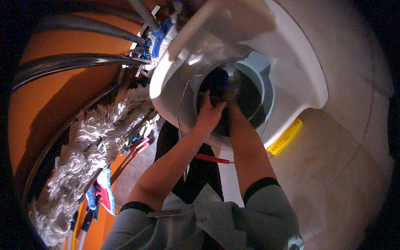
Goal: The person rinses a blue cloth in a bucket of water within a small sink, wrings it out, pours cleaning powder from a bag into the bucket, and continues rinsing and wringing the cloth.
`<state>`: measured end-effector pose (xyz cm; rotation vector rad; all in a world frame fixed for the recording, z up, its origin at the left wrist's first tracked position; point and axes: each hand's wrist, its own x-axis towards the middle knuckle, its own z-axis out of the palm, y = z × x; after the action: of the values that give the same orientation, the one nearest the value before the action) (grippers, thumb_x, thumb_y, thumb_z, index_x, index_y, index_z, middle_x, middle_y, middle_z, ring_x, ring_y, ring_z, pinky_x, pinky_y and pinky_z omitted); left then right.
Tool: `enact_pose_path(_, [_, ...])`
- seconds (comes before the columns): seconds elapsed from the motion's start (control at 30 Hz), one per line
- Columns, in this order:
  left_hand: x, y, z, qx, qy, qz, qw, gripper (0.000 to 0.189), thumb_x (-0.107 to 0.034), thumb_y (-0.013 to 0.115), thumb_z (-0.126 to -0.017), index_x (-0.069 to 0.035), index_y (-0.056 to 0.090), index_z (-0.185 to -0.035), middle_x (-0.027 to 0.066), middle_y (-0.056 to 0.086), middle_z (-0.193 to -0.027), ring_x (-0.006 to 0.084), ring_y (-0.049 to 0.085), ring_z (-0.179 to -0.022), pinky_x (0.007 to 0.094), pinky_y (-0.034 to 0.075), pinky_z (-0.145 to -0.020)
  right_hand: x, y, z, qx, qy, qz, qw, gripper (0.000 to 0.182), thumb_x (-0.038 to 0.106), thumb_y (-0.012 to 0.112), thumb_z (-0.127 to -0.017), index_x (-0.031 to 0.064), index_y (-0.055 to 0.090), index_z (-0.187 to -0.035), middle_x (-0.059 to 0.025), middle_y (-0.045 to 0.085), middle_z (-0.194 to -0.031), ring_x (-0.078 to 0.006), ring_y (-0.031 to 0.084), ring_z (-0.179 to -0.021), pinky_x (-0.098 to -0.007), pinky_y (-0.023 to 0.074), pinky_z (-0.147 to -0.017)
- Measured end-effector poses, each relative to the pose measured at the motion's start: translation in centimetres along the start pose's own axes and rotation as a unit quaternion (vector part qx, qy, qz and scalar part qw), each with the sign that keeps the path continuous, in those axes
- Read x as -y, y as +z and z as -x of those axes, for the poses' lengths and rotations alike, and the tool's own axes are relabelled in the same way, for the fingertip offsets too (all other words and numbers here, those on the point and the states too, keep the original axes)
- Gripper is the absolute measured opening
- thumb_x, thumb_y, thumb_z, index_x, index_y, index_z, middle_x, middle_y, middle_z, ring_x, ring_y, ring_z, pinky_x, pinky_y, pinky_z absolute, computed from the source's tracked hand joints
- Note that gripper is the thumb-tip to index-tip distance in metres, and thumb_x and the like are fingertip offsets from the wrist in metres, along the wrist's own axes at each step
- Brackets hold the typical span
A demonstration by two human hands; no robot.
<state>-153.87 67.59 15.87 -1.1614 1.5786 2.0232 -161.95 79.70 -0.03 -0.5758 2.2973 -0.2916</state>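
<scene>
Before me stands a large white ceramic basin (293, 78), with a bucket or pail (264, 84) with a pale blue-grey rim inside it. My left hand (210, 109) is over the bucket's dark inside, its thumb and a finger spread. Close beside it, my right hand (230, 93) reaches deeper into the bucket and is mostly in shadow. Near both hands lies something dark blue (220, 76), perhaps a cloth; whether either hand grips it cannot be told. A thin cord or wire handle (178, 109) hangs over the basin's near left rim.
At the left are a shaggy mop head (97, 134), black hoses (78, 59) and long handles (82, 225) against an orange surface. A yellow plastic object (286, 136) sits beside the basin's right edge. A red handle (212, 158) shows below my forearms.
</scene>
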Motion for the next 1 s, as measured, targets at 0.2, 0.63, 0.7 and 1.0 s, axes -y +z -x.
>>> enact_pose_path(0.2, [1.3,0.6,-1.0,0.109,-0.163,0.294,0.935,0.058,-0.009,0.062,-0.077,-0.005,0.037,-0.129,0.0194,0.041,-0.128,0.0304,0.042,-0.118,0.0419,0.039,-0.096,4.7,-9.9,8.5,-0.107,0.016,-0.156,0.982,0.053,0.029,0.074,-0.067,0.0031,0.055,-0.108,-0.0178,0.060,-0.095,-0.0302,0.059,-0.088,-0.0340,0.0457,-0.080])
enact_pose_path(0.63, [0.5,4.2,-3.4,0.090,-0.295,0.408,0.860,0.036,-0.043,0.053,-0.084,-0.009,0.058,-0.097,0.0080,0.062,-0.087,0.0237,0.059,-0.081,0.0411,0.048,-0.073,8.3,-10.1,10.8,-0.313,0.122,-0.154,0.929,0.018,0.019,0.055,-0.082,0.0027,0.057,-0.075,-0.0140,0.056,-0.068,-0.0239,0.052,-0.058,-0.0327,0.0427,-0.056])
enact_pose_path(0.7, [-1.6,3.6,-2.5,0.072,-0.247,0.329,0.909,0.040,-0.043,0.055,-0.083,-0.008,0.058,-0.102,0.0089,0.062,-0.091,0.0260,0.059,-0.085,0.0416,0.048,-0.076,5.4,-10.0,9.8,-0.277,0.147,-0.223,0.923,0.020,0.021,0.053,-0.084,0.0021,0.059,-0.081,-0.0136,0.058,-0.071,-0.0251,0.055,-0.064,-0.0327,0.0443,-0.062])
enact_pose_path(1.0, [1.6,3.5,0.2,0.151,0.155,-0.441,0.871,0.081,-0.025,0.062,-0.071,0.009,0.019,-0.131,0.0302,0.024,-0.135,0.0406,0.027,-0.126,0.0393,0.025,-0.105,-1.7,-5.3,2.9,0.086,0.054,-0.166,0.981,0.069,0.045,0.060,-0.076,0.0033,0.042,-0.127,-0.0193,0.049,-0.117,-0.0283,0.048,-0.105,-0.0376,0.0376,-0.091])
